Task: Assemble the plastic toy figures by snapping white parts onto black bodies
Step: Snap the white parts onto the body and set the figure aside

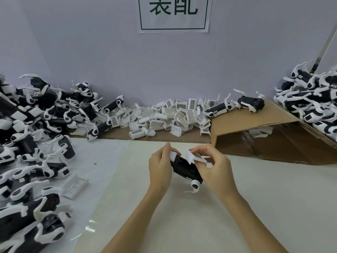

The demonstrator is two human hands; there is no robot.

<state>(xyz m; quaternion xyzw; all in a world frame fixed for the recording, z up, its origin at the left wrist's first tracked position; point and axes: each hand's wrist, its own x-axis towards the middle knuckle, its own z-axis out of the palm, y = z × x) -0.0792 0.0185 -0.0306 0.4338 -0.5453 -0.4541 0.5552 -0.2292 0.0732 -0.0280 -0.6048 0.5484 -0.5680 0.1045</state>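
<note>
At centre frame, the left hand (160, 167) grips the upper end of the black body (187, 170). The right hand (213, 167) pinches a white part (193, 156) against the top of the body; whether the part is seated cannot be determined. The body appears light and rigid. Grip its flat sides; the thin white leg (194, 187) at its lower end likely flexes or snaps.

A wall sign (174, 14) (Chinese characters) above folded cardboard (255, 121).
</note>
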